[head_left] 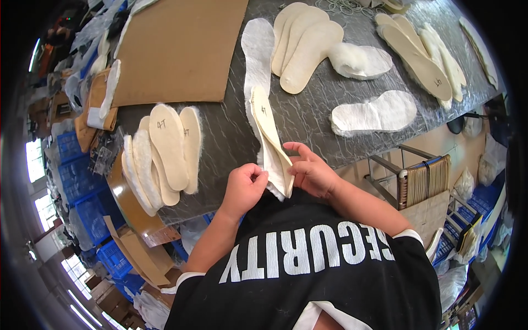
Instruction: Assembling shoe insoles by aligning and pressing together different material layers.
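Observation:
A cream insole (266, 125) with a handwritten mark stands tilted over a white fleecy insole piece (273, 165) at the table's near edge. Their layers are spread apart toward me. My left hand (247, 188) pinches the left edge of the fleecy piece, thumb against curled fingers. On the other side, my right hand (314, 173) grips the near end of the cream insole between thumb and fingers, its index finger raised. A long white fleecy piece (257, 49) lies just beyond and partly under them.
Left stands a group of insoles (169, 148); more cream insoles (313, 52) fan out at the back. Fleecy insoles (375, 112) lie to the right, near another insole pile (418, 60). Cardboard (176, 52) covers the far left. A stool (423, 181) is beside the table (220, 129).

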Demonstrator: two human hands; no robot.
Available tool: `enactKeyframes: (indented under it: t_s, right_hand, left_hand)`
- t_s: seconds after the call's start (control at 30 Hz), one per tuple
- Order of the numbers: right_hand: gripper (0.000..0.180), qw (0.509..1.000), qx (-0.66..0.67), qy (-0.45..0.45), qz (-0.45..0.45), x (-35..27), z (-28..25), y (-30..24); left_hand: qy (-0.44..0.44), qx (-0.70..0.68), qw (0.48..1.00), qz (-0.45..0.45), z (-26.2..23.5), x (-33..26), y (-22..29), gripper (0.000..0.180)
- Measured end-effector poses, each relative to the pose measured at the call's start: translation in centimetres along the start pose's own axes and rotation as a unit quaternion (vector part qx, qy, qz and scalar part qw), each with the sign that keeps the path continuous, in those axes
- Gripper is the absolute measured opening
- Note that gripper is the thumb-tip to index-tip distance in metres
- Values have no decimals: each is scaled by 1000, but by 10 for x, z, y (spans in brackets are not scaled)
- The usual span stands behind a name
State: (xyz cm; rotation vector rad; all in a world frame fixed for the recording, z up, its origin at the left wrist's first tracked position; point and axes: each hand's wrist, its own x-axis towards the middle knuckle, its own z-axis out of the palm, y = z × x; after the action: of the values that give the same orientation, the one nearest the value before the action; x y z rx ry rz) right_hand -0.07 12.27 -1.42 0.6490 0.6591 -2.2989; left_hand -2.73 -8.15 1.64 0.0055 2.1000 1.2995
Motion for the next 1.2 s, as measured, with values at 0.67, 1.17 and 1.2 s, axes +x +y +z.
enactKeyframes:
  t_s: [0.67, 1.17, 1.2]
  right_hand:
    - [39, 995, 19, -92, -15, -29, -27, -9]
    - [80, 956, -262, -122, -49, -60, -33, -22]
    - [81, 959, -249, -126, -51, -61, -33, -21]
  left_hand:
    - [-101, 306, 861, 394, 29, 20, 83, 9]
    - [-110, 282, 874, 381, 34, 33, 94, 13]
    - [-120, 292, 868, 383, 31, 34, 93, 14]
